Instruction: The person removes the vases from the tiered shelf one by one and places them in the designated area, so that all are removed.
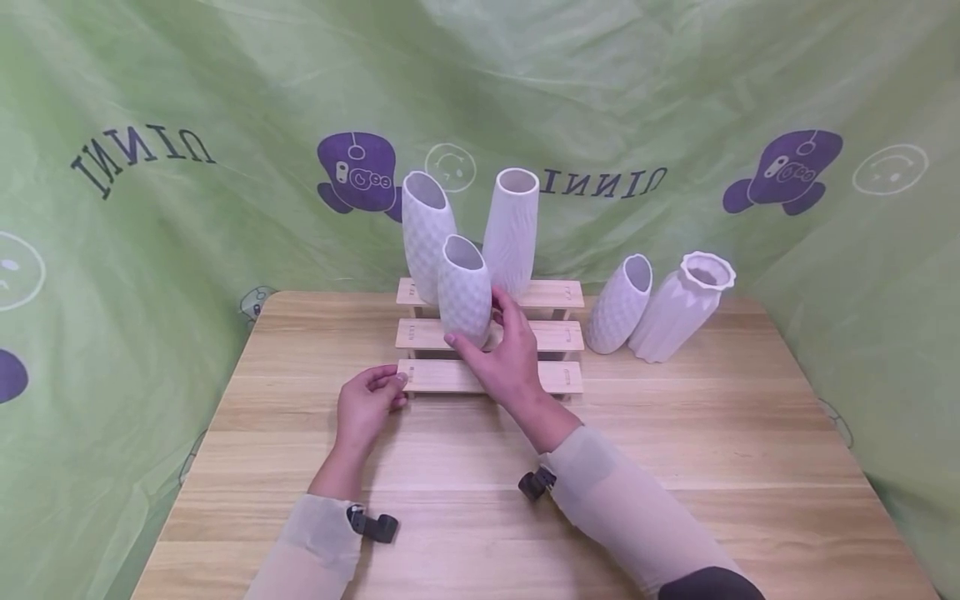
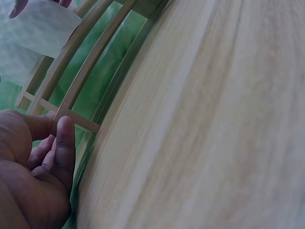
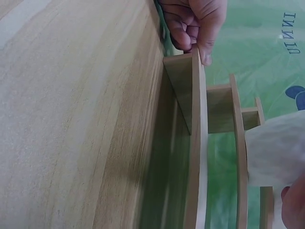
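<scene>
A three-step wooden stand (image 1: 442,377) is on the table. My left hand (image 1: 366,410) pinches the left end of its lowest step between thumb and fingers, as the left wrist view shows at the step's edge (image 2: 76,90). My right hand (image 1: 512,354) grips a white dimpled vase (image 1: 463,287) low on its right side, thumb in front. The base of this vase (image 3: 269,150) appears to meet the middle step in the right wrist view. Behind, on the top step, stand a taller dimpled vase (image 1: 427,221) and a tapered vase with a leaf-like relief (image 1: 513,225).
Right of the stand, a small dimpled vase (image 1: 618,308) and a ribbed vase with a scalloped rim (image 1: 678,312) stand close together on the wooden table (image 1: 675,450). A green printed curtain (image 1: 600,83) surrounds the table at the back and sides.
</scene>
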Demonstrator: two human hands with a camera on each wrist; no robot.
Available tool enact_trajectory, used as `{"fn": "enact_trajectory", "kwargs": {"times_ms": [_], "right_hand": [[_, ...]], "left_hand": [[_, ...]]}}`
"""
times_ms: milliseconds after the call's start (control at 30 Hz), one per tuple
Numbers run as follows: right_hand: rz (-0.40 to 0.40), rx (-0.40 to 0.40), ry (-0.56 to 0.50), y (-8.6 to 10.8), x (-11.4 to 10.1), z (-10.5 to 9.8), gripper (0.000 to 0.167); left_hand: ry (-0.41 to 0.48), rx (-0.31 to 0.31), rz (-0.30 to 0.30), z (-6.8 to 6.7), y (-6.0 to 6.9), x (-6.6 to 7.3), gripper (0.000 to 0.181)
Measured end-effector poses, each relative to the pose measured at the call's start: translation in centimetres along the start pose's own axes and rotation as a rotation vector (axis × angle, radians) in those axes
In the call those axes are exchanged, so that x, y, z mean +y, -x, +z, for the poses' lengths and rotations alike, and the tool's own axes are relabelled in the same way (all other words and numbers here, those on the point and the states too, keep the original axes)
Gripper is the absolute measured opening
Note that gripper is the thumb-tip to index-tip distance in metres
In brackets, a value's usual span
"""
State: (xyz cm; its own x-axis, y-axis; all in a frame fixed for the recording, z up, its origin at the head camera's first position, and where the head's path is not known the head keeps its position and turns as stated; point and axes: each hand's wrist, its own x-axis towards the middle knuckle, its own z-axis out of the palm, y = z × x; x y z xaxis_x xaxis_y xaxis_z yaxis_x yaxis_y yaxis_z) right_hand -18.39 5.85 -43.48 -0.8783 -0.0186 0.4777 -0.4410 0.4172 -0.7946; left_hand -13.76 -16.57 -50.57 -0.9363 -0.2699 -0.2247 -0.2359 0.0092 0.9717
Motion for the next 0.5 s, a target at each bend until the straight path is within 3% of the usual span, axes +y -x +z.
{"fn": "enact_trajectory", "kwargs": {"times_ms": [500], "right_hand": [[0.051,0.009,0.036,-0.34,-0.39,0.38,0.096]], "left_hand": [[-0.004,0.007,0.010,0.04,-0.14,-0.08,0.030]]}}
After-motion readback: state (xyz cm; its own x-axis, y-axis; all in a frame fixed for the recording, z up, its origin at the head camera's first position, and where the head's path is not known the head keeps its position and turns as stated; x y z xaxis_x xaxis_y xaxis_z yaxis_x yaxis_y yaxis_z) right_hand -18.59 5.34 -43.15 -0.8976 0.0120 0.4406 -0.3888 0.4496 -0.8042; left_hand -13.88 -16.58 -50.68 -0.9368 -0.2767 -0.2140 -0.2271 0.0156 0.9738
